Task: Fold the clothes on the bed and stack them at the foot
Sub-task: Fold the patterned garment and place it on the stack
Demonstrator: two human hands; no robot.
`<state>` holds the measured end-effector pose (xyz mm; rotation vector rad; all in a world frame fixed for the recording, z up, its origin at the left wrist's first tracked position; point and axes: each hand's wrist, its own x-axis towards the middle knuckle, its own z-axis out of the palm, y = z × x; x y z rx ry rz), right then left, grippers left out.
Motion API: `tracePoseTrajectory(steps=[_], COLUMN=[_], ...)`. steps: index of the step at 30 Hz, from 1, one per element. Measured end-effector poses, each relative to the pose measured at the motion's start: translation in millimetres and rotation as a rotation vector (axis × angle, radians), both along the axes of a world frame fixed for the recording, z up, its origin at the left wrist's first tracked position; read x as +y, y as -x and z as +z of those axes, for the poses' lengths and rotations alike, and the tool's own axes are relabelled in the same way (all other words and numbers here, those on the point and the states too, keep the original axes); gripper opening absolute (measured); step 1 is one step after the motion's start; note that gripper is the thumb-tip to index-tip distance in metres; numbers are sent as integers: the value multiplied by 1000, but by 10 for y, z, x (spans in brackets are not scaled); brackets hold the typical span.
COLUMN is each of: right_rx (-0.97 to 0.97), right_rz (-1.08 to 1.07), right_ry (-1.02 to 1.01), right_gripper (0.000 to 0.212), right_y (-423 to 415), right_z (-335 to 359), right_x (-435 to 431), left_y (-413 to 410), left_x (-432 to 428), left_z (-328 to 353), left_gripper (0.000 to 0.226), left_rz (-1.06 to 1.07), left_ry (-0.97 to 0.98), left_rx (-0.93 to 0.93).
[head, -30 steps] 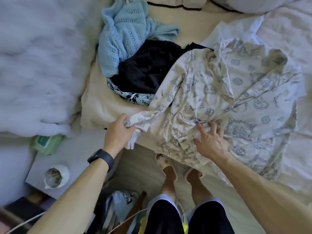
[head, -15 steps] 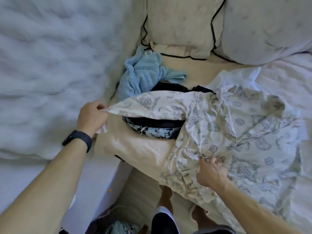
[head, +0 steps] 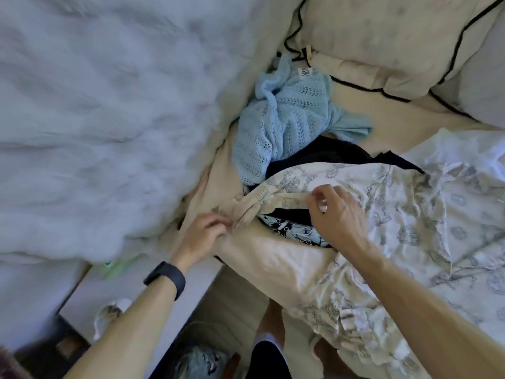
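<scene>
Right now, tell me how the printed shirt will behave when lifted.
Probably floppy: the shirt lies creased and drapes over the bed edge. Likely light: the left hand and right hand hold it by fingertip pinches. Its sleeve crosses the black garment, so it might drag that along.

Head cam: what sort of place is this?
Likely a bedroom: black-piped pillows, a fluffy white duvet, and loose clothes waiting to be folded, a blue knit sweater and a patterned shirt.

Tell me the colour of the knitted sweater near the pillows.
The sweater is light blue; the head view shows it best.
</scene>
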<state>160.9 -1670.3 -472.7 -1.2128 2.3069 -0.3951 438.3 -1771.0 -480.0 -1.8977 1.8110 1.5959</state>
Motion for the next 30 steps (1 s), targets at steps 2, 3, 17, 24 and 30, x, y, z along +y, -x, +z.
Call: tracePoseTrajectory(steps=[2,3,17,24,30], right_rx=[7,13,161,29,-296], right_rz=[33,66,191,293,231], right_ry=[7,-6,237,141,35], right_gripper=[31,36,12,18,29], right_y=[-105,-150,-418,-449,-202], right_z=[-67,-100,-206,-195,-194], right_x=[-175,-211,201,183,-22], left_y=[-19,-15,81,50,332], left_x=[24,12,-559,-1047,-1230], left_z=[-126,-161,-8,503,276], left_gripper=[27,36,49,13,20], left_rz=[364,418,-243,805,625], left_ry=[27,89,-113,-200,341], left_rx=[20,-59,-255,699,198])
